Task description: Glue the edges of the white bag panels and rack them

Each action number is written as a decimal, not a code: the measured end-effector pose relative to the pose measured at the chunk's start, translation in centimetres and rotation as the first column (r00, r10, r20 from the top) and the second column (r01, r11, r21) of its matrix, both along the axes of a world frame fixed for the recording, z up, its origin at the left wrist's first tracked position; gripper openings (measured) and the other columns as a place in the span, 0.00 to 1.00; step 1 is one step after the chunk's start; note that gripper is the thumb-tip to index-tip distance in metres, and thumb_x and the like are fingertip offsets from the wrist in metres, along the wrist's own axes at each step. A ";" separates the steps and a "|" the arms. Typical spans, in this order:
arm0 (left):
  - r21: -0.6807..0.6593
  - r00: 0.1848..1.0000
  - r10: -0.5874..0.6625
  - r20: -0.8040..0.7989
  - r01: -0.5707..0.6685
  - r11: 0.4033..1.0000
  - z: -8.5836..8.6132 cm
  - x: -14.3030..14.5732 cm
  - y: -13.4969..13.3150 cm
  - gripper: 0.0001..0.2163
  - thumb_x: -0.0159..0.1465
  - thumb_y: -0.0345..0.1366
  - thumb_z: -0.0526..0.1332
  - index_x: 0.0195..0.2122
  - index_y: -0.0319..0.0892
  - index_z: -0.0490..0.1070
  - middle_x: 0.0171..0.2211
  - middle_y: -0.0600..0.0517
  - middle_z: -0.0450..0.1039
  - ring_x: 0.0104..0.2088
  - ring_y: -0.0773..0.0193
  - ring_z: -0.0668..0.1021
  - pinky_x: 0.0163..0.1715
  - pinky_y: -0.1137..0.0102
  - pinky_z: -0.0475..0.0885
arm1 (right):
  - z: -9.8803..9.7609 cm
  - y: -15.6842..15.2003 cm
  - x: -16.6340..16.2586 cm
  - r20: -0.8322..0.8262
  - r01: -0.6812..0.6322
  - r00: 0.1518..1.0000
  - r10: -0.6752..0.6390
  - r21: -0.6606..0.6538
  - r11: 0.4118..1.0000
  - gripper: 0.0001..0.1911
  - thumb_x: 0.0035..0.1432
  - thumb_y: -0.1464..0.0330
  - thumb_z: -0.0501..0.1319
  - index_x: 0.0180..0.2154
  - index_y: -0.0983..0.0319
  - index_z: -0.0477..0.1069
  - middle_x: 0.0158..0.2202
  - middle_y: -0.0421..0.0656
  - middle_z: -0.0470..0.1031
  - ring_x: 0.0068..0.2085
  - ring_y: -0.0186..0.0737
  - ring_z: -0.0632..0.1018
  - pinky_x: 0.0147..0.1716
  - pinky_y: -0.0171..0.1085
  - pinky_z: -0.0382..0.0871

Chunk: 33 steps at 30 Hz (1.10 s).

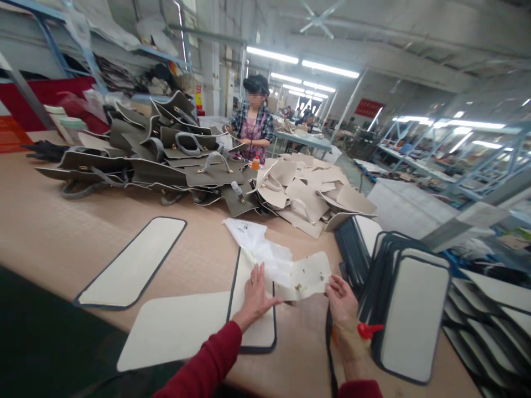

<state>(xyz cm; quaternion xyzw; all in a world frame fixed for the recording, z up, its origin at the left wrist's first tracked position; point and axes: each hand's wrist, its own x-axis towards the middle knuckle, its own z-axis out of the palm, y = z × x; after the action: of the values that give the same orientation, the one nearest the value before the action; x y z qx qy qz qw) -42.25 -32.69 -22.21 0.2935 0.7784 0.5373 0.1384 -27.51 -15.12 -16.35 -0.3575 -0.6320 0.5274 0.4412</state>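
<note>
My right hand (342, 298) pinches the right edge of a cream sheet (313, 273) with dark and greenish stains. My left hand (256, 298) lies with fingers stretched out and thumb apart, over a dark-edged cream panel (260, 331) and against the near edge of the sheets. A crumpled thin white sheet (265, 251) with small print at its far corner adjoins the stained one. Under my left forearm, a plain cream panel (178, 329) with rounded corners meets the dark-edged panel. By my right wrist is a red pointed nozzle-like piece (369, 330); what it belongs to is hidden.
Another dark-edged panel (133, 265) lies at left. Stacked dark-edged panels (415, 315) stand at right. Brown-grey bag pieces with handles (166, 160) and beige ones (307, 193) are heaped at the back. Across the table (199, 243) stands a co-worker (253, 124), near an orange-capped bottle (256, 162).
</note>
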 end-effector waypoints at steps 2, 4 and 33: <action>-0.265 0.988 -0.028 -0.153 -0.013 0.964 -0.5 2.4 0.7 0.52 0.45 0.43 0.69 0.66 0.32 0.42 0.68 0.32 0.33 0.67 0.42 0.40 0.62 0.49 0.40 | 0.5 -1.1 -0.4 -0.030 -0.035 0.999 0.035 0.004 0.999 0.08 0.60 0.68 0.61 0.41 0.65 0.69 0.35 0.40 0.73 0.33 0.34 0.76 0.31 0.37 0.73; -0.420 0.970 -0.059 -0.237 -0.048 0.906 -0.6 3.7 1.0 0.48 0.48 0.36 0.66 0.67 0.34 0.40 0.68 0.33 0.30 0.66 0.40 0.39 0.61 0.49 0.41 | 1.6 -1.9 -0.7 -0.077 -0.050 0.996 0.052 0.028 0.998 0.09 0.59 0.69 0.62 0.42 0.65 0.69 0.37 0.41 0.73 0.35 0.35 0.76 0.33 0.38 0.74; -0.497 0.955 -0.069 -0.287 -0.087 0.864 -1.1 -2.1 -3.8 0.37 0.55 0.24 0.57 0.65 0.39 0.45 0.67 0.37 0.43 0.66 0.52 0.51 0.59 0.47 0.50 | 14.2 -1.5 0.0 0.149 -0.363 0.930 0.336 0.217 0.906 0.23 0.38 0.64 0.66 0.40 0.63 0.75 0.27 0.43 0.77 0.28 0.39 0.77 0.32 0.38 0.72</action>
<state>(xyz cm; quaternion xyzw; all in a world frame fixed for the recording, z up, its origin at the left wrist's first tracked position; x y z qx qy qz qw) -44.39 -36.45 -23.33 0.3203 0.9047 0.2660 0.0900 -27.51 -16.64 -2.18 -0.2101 -0.7679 0.4972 0.3449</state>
